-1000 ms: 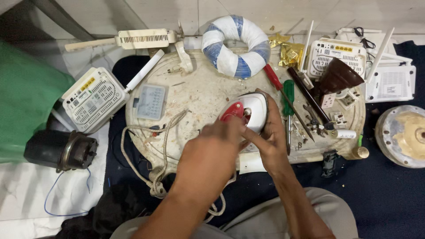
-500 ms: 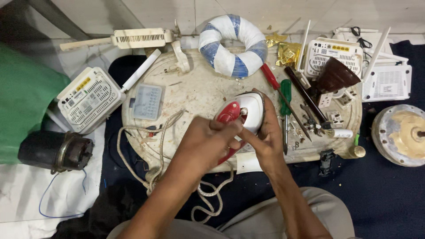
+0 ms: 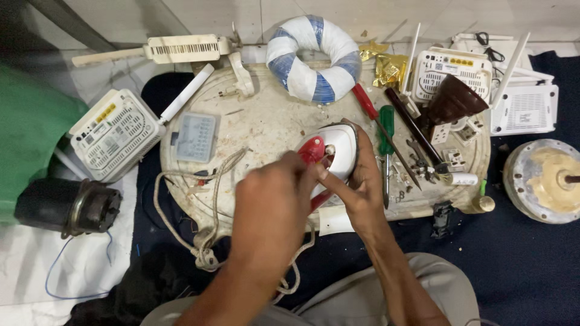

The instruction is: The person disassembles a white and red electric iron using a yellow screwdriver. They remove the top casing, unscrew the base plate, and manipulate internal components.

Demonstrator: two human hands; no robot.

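Fingers point(image 3: 302, 172) of my left hand point(image 3: 272, 211) pinch the red-and-white plastic clothes iron point(image 3: 335, 151) my right hand point(image 3: 356, 187) steadies; it could slip off the round bench point(image 3: 266, 121).

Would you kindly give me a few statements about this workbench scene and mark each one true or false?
1. Both hands are on the red and white clothes iron. True: the left hand and right hand meet at it.
2. The blue and white wrapped ring lies at the near edge of the round board. False: it lies at the far edge.
3. A red-handled screwdriver and a green-handled screwdriver lie right of the iron. True.
4. The black motor sits on the round board. False: it sits off the board, on the left.
5. The small clear parts box is held in the right hand. False: it lies on the board, untouched.
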